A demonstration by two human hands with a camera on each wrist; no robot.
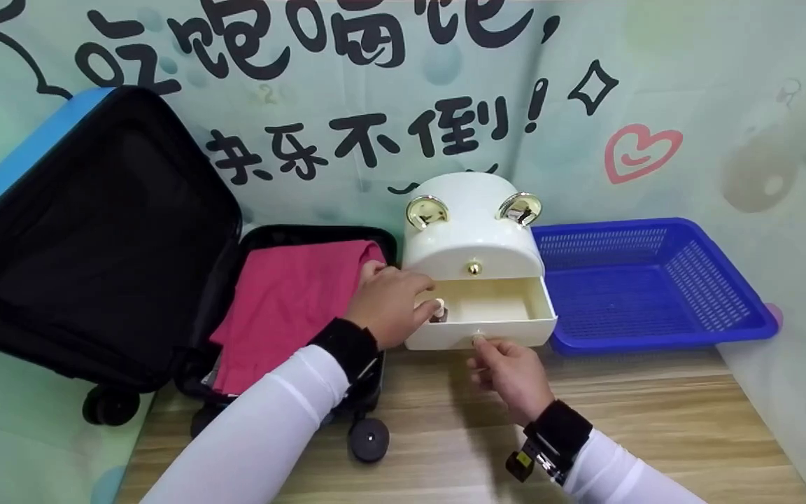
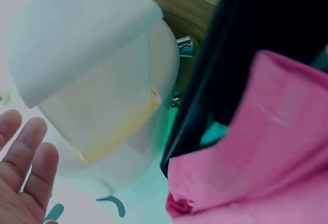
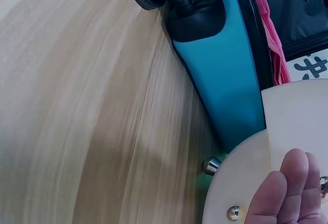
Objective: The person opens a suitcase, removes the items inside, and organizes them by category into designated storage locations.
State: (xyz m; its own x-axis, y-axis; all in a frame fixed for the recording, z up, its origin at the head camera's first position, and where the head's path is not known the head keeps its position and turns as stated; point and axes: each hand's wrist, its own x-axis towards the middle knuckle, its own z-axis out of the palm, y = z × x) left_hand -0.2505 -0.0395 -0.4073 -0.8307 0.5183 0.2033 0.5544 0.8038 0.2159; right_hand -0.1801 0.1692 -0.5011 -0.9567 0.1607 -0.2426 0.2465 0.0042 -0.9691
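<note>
Our left fingers (image 2: pixel 43 170) hang loose at the drawer's (image 1: pixel 522 334) edge; right fingers (image 1: pixel 491 354) pinch its knob (image 1: pixel 478 339), surface (image 1: pixel 438 448) stretching before us; lettering (image 1: pixel 363 124) reads "快乐不倒!"

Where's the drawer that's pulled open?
In the head view, the open drawer sticks out just right of the middle, at the bottom of the white box and left of the blue basket, with the right hand pinching its knob.

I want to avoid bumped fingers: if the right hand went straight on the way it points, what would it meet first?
Probably the drawer front, just behind the knob the right hand pinches; depth is hard to judge.
</note>
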